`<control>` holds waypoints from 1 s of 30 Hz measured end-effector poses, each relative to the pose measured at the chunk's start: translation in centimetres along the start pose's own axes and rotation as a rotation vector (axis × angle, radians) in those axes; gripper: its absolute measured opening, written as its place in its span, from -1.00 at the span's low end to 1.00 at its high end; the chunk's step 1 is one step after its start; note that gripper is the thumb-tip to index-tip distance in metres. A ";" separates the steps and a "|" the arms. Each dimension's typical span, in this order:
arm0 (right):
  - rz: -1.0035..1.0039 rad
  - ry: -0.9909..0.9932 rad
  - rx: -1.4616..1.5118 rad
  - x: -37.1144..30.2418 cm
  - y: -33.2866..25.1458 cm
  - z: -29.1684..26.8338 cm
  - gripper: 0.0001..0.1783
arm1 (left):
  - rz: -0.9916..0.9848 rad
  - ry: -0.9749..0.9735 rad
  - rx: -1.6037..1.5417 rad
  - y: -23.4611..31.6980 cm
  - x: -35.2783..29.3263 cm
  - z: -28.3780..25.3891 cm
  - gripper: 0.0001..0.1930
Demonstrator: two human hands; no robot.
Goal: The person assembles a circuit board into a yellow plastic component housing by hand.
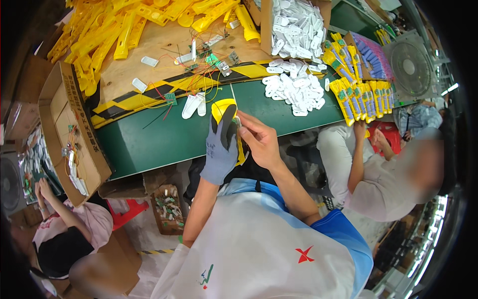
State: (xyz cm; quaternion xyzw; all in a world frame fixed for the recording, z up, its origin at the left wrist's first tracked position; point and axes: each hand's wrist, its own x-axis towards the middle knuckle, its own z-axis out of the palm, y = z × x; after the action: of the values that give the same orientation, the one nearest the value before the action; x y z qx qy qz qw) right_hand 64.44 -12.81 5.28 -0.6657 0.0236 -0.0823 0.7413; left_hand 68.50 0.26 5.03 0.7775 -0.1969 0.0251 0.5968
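Observation:
My left hand [219, 152], in a grey glove with dark fingertips, is closed round a long yellow plastic shell [223, 103] just over the table's near edge. The shell's wide end points away from me, and fingers cover much of its length. My bare right hand [263, 144] presses its thumb and fingertips together against the shell's right side. A small pale piece shows at those fingertips, too hidden to name. Beyond my hands lie white plastic covers [191, 105] and a small green circuit board [170, 98] with thin wires.
Yellow shells [107, 37] heap up at the far left, beside wired circuit boards [214, 59]. White covers [294, 87] pile by a full carton [265, 30]. Filled yellow shells [366, 99] line the right. A cardboard box [52, 99] stands left. People sit on both sides.

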 end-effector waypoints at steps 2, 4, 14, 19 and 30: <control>0.013 -0.002 0.026 -0.3 0.0 -0.2 -0.60 | 0.060 -0.008 0.038 0.2 -0.2 -0.5 -0.52; -0.007 -0.015 0.040 -0.5 0.5 -0.4 -0.62 | 0.128 -0.081 0.055 -0.2 -0.1 -0.8 -0.54; -0.090 0.077 -0.221 -0.2 -0.5 -0.8 -0.63 | -0.023 0.081 0.061 1.4 0.1 1.7 -0.73; 0.005 0.083 -0.130 -0.5 -1.2 -0.4 -0.64 | -0.038 0.070 0.101 0.3 0.2 1.5 -0.73; -0.005 0.076 -0.152 -0.6 -0.9 0.2 -0.66 | -0.027 0.086 -0.066 -2.2 -0.6 0.8 -0.66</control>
State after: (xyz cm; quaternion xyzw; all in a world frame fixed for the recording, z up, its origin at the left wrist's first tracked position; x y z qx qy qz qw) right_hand 63.77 -12.64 6.10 -0.7166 0.0561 -0.1073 0.6869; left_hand 68.53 0.15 2.64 0.7580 -0.1612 0.0441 0.6304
